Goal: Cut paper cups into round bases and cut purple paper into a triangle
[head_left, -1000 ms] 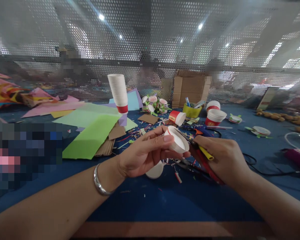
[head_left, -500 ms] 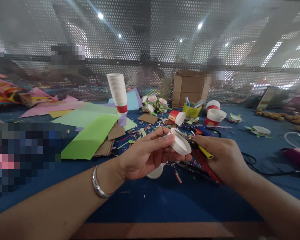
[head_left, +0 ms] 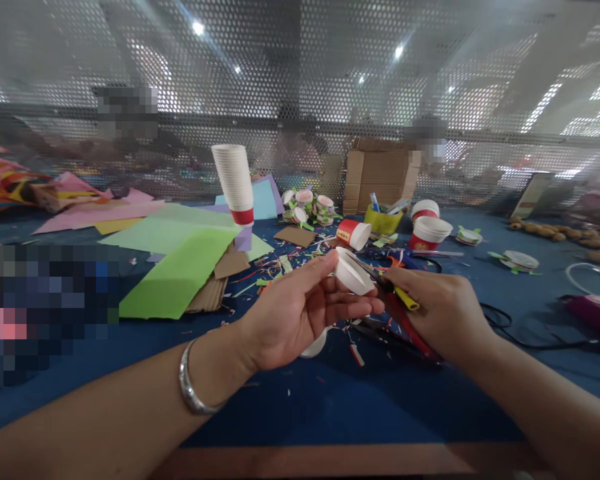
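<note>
My left hand [head_left: 305, 303], with a silver bangle on its wrist, pinches a shallow white paper cup bottom [head_left: 353, 273] at its left edge. The cup piece is tilted, its low wall cut down. My right hand [head_left: 435, 310] grips scissors [head_left: 405, 298] with a yellow part on the handle; their blades lie at the upper rim of the cup piece. Part of the scissors is hidden by my fingers. Below my left hand a white round piece [head_left: 314, 347] lies on the blue table [head_left: 340, 407], beside scattered paper scraps.
A tall stack of paper cups [head_left: 233, 183] stands behind coloured paper sheets [head_left: 180, 273]. Further back are small paper turtles [head_left: 305, 207], a yellow pen holder [head_left: 383, 219] and a cardboard box [head_left: 380, 173]. Red-and-white cups [head_left: 430, 233] stand to the right, near a black cord [head_left: 525, 345].
The cup piece has turned and tilted in my left hand, and its inside shows less. My left fingers have shifted along its edge. The scissors have moved slightly left with it.
</note>
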Action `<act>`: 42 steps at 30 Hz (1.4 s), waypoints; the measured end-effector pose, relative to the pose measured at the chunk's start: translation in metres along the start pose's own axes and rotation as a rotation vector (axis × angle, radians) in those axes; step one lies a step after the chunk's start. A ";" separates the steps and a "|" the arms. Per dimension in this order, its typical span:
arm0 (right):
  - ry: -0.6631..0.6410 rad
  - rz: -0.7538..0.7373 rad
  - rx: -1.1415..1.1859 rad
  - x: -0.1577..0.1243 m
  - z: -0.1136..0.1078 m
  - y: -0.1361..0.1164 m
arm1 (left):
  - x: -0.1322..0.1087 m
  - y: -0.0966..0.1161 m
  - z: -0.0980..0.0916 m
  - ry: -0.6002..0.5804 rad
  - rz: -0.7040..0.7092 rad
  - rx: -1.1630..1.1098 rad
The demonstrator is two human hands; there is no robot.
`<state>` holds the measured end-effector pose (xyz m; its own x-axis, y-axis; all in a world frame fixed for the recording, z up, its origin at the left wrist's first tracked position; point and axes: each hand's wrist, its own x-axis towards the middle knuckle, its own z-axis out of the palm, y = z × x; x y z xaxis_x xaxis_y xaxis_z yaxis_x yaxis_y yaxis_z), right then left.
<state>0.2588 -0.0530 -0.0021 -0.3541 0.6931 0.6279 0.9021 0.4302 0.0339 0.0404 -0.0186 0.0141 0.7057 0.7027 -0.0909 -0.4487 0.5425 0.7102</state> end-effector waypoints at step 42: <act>0.035 -0.044 0.048 0.000 -0.005 0.002 | -0.003 0.001 -0.011 -0.133 0.142 0.303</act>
<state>0.2618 -0.0553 0.0014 -0.3833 0.6528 0.6533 0.8727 0.4876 0.0248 0.0314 -0.0152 0.0071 0.7220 0.6845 0.1013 -0.3785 0.2681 0.8859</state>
